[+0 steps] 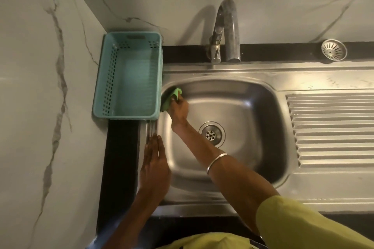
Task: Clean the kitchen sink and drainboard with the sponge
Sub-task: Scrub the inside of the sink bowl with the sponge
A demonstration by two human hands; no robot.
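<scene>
While left hand [154, 164] rests flat, right hand [179, 110] grips sponge [171, 98].

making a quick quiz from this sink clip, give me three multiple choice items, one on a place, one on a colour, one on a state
1. Where is the sponge being pressed?
A. on the ribbed drainboard
B. against the upper left wall of the sink basin
C. inside the basket

2. What colour is the plastic basket beside the sink?
A. red
B. light blue
C. black

3. How is the left hand placed?
A. gripping the faucet
B. lifting the strainer
C. laid flat and open on the sink's left rim

Answers:
1 B, the right hand holds the green sponge against the basin's upper left corner, away from the drainboard.
2 B, its perforated walls are light blue.
3 C, its fingers lie stretched along the rim, holding nothing.
</scene>
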